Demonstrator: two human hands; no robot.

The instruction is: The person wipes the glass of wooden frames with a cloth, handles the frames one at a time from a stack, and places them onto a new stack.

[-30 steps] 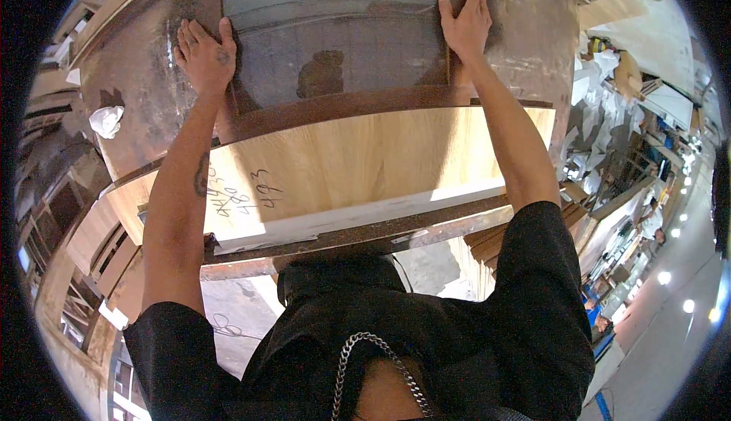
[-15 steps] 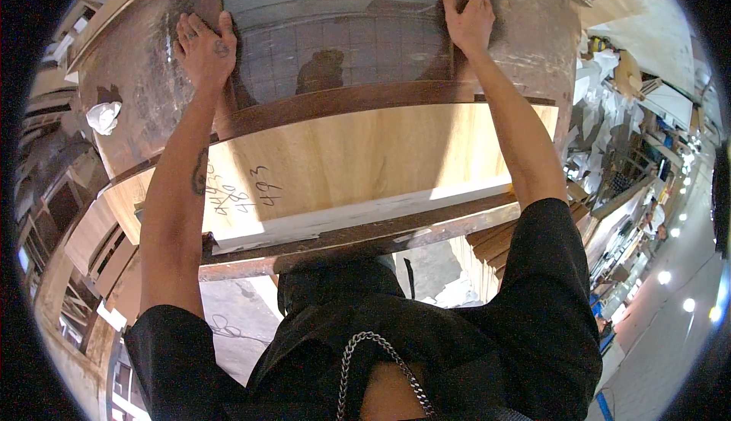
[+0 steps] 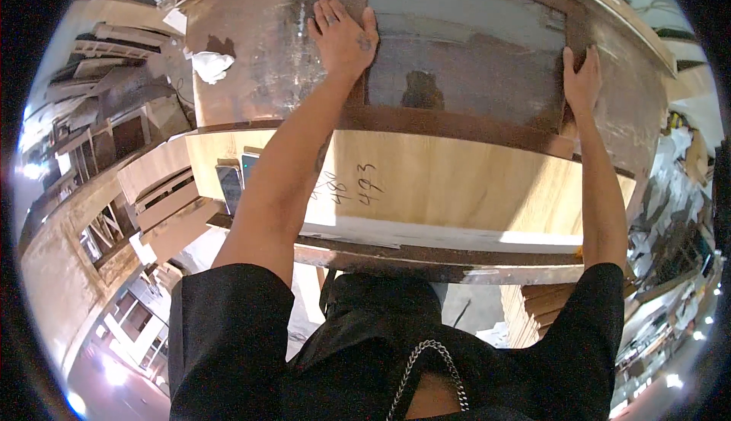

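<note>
A brown wooden frame (image 3: 457,120) around a dark reflecting glass pane (image 3: 464,48) lies on a worn brown bench top (image 3: 259,55). My left hand (image 3: 346,44) rests on the frame's left side, fingers stretched and apart, thumb by the pane's edge. On the frame's right side lies my right hand (image 3: 582,82), its thumb along the pane and its fingers straight. Neither hand visibly lifts the frame. Between me and the frame runs a pale wooden board (image 3: 442,185) with handwritten marks, partly covered by my left forearm.
A crumpled white cloth (image 3: 211,65) lies on the bench at left. Two phone-like devices (image 3: 229,185) sit on the pale board beside my left forearm. Stacked brown boards (image 3: 537,310) stand below the bench edge at right. Wooden pieces (image 3: 171,215) jut out at the left.
The view has swung left, so bench, frame and hands appear farther right. Both hands stay on the frame's sides. The reflections in the glass differ, and the devices have come into sight.
</note>
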